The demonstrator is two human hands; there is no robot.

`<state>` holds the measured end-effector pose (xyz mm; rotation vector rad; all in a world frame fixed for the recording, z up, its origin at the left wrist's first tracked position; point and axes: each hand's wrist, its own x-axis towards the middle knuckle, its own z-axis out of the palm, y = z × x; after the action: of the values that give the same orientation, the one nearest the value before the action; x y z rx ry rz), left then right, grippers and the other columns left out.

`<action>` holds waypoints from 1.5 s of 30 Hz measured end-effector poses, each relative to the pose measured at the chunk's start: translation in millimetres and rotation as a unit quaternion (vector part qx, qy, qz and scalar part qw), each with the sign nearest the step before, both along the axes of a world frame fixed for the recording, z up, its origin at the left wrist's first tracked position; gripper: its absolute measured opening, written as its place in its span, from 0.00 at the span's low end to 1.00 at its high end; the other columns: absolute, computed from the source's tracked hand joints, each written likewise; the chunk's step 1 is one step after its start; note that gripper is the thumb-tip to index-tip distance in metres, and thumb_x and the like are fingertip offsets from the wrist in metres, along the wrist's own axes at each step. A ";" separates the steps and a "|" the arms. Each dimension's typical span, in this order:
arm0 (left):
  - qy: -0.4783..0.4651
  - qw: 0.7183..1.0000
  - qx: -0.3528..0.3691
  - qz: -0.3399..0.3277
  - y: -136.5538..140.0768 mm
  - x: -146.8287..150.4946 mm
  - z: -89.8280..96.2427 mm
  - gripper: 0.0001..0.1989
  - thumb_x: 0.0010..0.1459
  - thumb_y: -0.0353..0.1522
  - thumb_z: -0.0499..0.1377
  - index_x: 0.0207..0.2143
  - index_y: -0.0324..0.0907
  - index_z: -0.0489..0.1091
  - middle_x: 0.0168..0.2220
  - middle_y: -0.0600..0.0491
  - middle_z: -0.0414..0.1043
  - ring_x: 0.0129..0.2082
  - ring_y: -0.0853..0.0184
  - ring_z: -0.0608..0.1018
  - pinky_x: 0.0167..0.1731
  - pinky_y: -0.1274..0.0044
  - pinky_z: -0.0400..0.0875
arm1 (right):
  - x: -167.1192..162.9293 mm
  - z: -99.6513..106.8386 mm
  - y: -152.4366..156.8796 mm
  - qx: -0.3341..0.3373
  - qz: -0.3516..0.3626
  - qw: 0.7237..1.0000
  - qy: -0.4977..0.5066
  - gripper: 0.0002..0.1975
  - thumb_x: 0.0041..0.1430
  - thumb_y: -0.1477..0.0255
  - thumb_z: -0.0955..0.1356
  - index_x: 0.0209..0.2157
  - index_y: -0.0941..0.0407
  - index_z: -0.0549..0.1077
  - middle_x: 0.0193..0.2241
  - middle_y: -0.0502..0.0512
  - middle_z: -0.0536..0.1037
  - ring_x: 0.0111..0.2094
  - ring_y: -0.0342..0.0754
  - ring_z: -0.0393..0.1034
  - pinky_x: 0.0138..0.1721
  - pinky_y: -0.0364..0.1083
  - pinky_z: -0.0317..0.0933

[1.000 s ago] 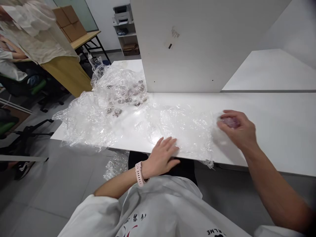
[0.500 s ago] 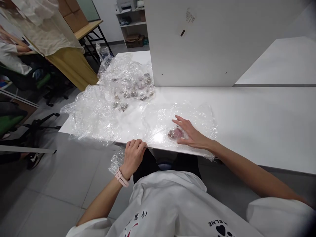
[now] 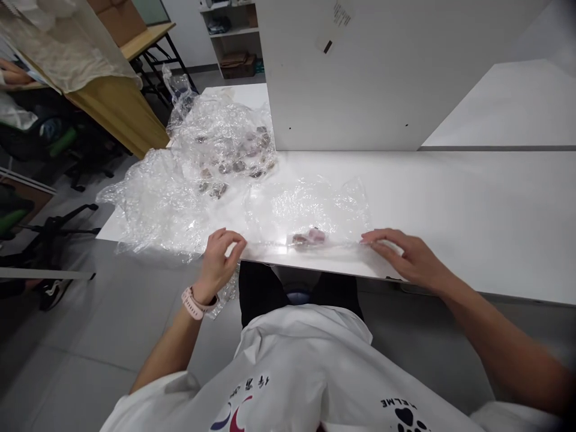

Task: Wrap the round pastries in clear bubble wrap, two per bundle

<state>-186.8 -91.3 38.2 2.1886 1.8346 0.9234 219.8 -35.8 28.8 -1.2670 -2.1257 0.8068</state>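
A sheet of clear bubble wrap [image 3: 288, 204] lies on the white table [image 3: 468, 228] in front of me. My left hand [image 3: 221, 255] pinches the near left corner of this sheet between thumb and fingers. At the near right corner, my right hand [image 3: 400, 252] pinches it the same way. The front edge is pulled straight between both hands and raised over a small pinkish and brown item [image 3: 309, 237]. That item lies under the film, too blurred to name.
Left on the table is a heap of crumpled clear wrap [image 3: 157, 198] with several small dark wrapped pieces [image 3: 238, 166]. A white upright panel [image 3: 346, 90] stands behind. At the far left are a person in yellow trousers [image 3: 119, 114] and office chairs.
My left hand has come up from the table edge to the wrap's corner. My right hand has left the small item and moved right. The sheet's front edge is lifted over the item.
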 end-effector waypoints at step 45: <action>0.185 0.977 -0.101 -0.022 103.5 71.3 1.8 0.16 0.62 0.26 0.54 0.51 0.36 0.71 0.52 0.41 0.74 0.53 0.54 0.75 0.51 0.61 0.71 | -67.2 -3.5 90.9 0.023 -0.047 0.982 -0.183 0.14 0.62 0.61 0.67 0.42 0.55 0.76 0.38 0.58 0.78 0.38 0.54 0.70 0.36 0.50 0.60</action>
<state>-115.6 12.2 39.9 2.3764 1.9170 0.3152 152.5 55.1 25.3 -1.5772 -2.3270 0.5084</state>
